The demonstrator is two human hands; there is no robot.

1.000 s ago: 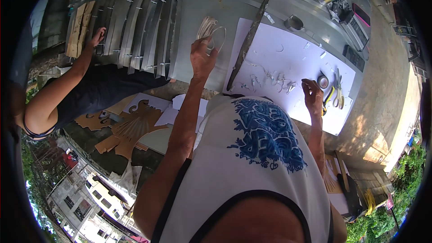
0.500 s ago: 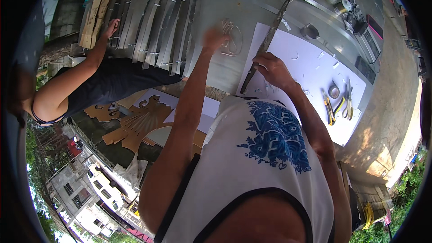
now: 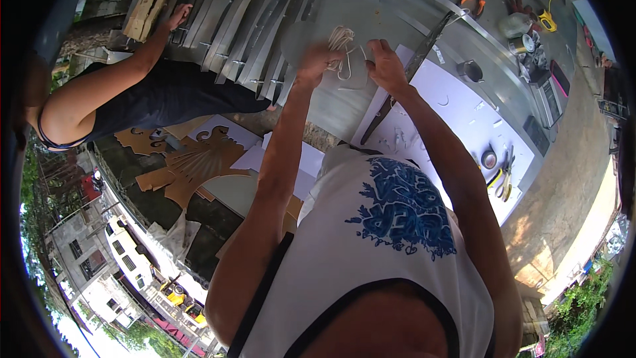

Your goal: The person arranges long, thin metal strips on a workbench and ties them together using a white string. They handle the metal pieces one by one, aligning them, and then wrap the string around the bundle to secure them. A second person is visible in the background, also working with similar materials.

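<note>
A loose bundle of white cord is in my left hand, whose closed fingers are slightly blurred. Strands hang from it over the grey metal tabletop. My right hand is beside it, fingers curled together; a strand runs close to the fingertips, but I cannot tell whether they hold it. Past the right wrist, a long dark metal strip lies slanted across the edge of a white sheet. Several long metal strips with white ties lie side by side left of my left hand.
A co-worker's hand rests by a cardboard piece at the far left. Scissors, a tape roll and scraps lie on the white sheet. Orange-handled pliers, a tape measure and a can sit farther back.
My right hand has let go of the dark metal strip and moved up beside the cord. The cord bundle, flat on the table before, is now lifted in my left hand. The view has shifted.
</note>
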